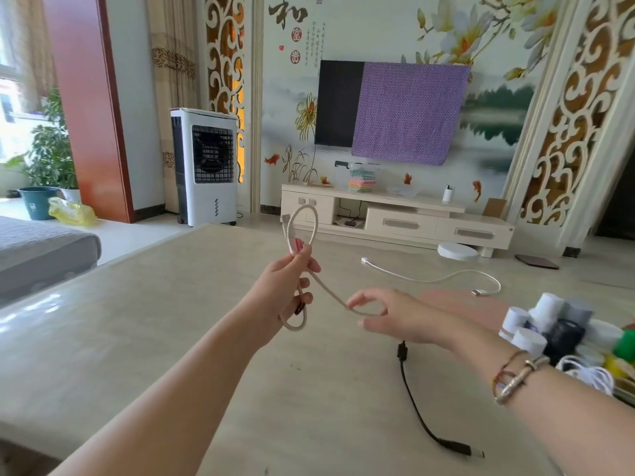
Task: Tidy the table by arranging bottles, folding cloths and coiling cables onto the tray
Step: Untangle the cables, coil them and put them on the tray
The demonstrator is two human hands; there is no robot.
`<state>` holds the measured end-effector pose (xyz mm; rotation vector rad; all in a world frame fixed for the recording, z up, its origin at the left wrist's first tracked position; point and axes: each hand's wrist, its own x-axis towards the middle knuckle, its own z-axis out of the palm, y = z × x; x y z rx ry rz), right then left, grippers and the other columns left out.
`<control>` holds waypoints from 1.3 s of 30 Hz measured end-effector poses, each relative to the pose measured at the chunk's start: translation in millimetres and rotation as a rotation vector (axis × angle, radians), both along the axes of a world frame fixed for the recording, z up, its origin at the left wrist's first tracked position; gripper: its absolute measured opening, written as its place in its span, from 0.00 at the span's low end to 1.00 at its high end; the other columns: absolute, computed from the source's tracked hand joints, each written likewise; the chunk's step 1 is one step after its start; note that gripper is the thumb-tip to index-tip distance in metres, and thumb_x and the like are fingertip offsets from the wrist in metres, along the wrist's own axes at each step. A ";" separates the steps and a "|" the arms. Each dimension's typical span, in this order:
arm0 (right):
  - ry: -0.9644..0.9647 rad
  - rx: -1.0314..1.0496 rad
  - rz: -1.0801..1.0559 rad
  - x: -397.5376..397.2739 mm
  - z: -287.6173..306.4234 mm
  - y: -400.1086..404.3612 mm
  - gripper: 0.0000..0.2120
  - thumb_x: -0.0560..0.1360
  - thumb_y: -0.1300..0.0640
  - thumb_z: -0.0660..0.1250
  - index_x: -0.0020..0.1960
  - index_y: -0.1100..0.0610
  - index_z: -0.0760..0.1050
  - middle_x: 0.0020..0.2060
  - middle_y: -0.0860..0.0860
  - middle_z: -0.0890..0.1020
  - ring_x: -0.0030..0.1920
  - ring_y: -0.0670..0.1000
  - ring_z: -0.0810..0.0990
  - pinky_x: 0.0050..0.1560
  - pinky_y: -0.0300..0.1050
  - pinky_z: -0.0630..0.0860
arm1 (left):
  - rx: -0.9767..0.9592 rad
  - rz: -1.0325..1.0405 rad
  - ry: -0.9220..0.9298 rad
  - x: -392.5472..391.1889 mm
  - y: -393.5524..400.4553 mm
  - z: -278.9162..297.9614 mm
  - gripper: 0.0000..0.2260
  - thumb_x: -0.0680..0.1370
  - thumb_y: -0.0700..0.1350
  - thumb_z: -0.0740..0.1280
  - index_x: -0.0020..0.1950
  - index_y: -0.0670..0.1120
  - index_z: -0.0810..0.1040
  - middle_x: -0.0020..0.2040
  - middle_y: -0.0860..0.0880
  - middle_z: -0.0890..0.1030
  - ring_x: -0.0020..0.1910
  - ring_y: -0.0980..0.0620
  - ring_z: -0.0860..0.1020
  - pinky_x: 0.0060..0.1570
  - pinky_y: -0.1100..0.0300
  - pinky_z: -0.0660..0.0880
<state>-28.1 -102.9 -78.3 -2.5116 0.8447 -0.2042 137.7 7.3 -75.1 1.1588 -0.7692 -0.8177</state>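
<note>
Cable [311,266] first: it is a pale, cream-coloured cord with a ribbed, beaded-looking sheath and a pink plug housing, and you are holding it in the air above the table [137,338]. Your left hand [287,281] grips it in a curled fist, with one loop standing up above the knuckles and a smaller loop hanging below the palm. From that fist the cord runs down and to the right to your right hand [385,316], whose thumb and forefinger pinch it while the other fingers stay loosely spread. On that wrist you wear several bracelets [515,376].

Below your right hand a black cable [417,407] lies on the tabletop, its plug end near the front edge. Farther back, a thin white cable [436,278] lies in a loose curve, well apart from both hands. At the right edge sit white bottles [536,321], a dark object among them that I cannot identify, and a bundle of white cord [589,374]; a green shape shows at the frame edge.

Your table is a smooth, glossy beige surface. Beyond it, from the left: potted plants [48,149] by a window, a white air cooler [204,166], a wall-mounted television [338,103] partly draped with a purple cloth [409,111], and a low cream cabinet [395,218] beneath it.
</note>
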 end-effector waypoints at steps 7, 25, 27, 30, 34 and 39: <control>0.120 -0.247 -0.052 -0.4 -11.4 -9.3 0.07 0.74 0.59 0.63 0.43 0.48 0.75 0.41 0.45 0.79 0.38 0.42 0.75 0.36 0.34 0.68 | -0.087 0.083 0.116 16.8 9.2 7.3 0.16 0.82 0.51 0.59 0.36 0.45 0.70 0.27 0.50 0.70 0.37 0.53 0.76 0.30 0.62 0.64; -0.225 -0.255 0.280 28.6 34.2 30.1 0.01 0.74 0.54 0.71 0.44 0.50 0.82 0.31 0.48 0.82 0.32 0.42 0.78 0.41 0.42 0.74 | 0.160 0.032 -0.201 20.0 -2.2 -16.1 0.15 0.80 0.55 0.61 0.40 0.47 0.70 0.29 0.55 0.64 0.25 0.57 0.61 0.28 0.65 0.60; -0.276 -0.156 0.248 30.3 38.1 30.7 0.04 0.73 0.53 0.72 0.41 0.52 0.80 0.29 0.55 0.80 0.28 0.45 0.74 0.38 0.43 0.70 | 0.171 -0.015 -0.196 16.1 -1.3 -13.9 0.17 0.77 0.61 0.62 0.41 0.47 0.70 0.27 0.56 0.63 0.26 0.56 0.61 0.31 0.62 0.59; -0.357 -0.023 0.217 28.9 43.3 25.4 0.06 0.72 0.56 0.74 0.41 0.57 0.79 0.26 0.55 0.76 0.26 0.45 0.71 0.36 0.38 0.68 | 0.160 -0.112 -0.184 9.9 2.8 -8.9 0.25 0.67 0.70 0.64 0.43 0.47 0.71 0.29 0.55 0.62 0.27 0.56 0.60 0.32 0.62 0.59; -0.356 0.088 0.210 26.2 48.8 21.3 0.06 0.74 0.58 0.71 0.40 0.57 0.77 0.25 0.46 0.73 0.26 0.44 0.69 0.30 0.33 0.66 | 0.111 -0.315 -0.256 7.2 8.4 -8.6 0.22 0.67 0.65 0.67 0.44 0.47 0.72 0.33 0.54 0.60 0.30 0.56 0.58 0.32 0.63 0.58; -0.283 0.223 0.250 26.5 47.5 19.5 0.08 0.78 0.58 0.66 0.49 0.64 0.76 0.30 0.53 0.73 0.27 0.47 0.66 0.25 0.36 0.61 | 0.158 -0.301 -0.379 8.3 7.3 -13.8 0.09 0.72 0.42 0.75 0.45 0.47 0.75 0.32 0.54 0.65 0.28 0.58 0.64 0.31 0.65 0.63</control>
